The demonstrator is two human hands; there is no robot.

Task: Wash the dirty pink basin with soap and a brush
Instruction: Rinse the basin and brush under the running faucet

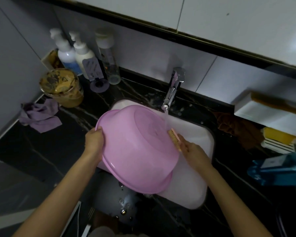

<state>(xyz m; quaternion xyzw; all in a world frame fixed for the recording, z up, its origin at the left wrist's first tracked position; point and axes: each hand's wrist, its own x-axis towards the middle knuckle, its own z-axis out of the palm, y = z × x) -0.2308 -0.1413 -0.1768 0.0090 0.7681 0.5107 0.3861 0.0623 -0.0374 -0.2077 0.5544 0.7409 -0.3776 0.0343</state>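
Note:
The pink basin [137, 147] is turned upside down and tilted over the white sink [195, 168], its underside facing me. My left hand [94, 141] grips its left rim. In my right hand [191, 151] I hold a small pink brush [174, 139], whose bristles lie against the basin's right side. From the chrome tap [173, 88] a stream of water [165, 118] falls onto the basin just above the brush.
Pump bottles [75, 53] and a clear bottle stand at the back left, with a dirty jar [61, 86] and a purple cloth [39, 115] in front. A brown rag [237, 129], a yellow sponge [278, 135] and a blue object [278, 170] lie on the dark counter to the right.

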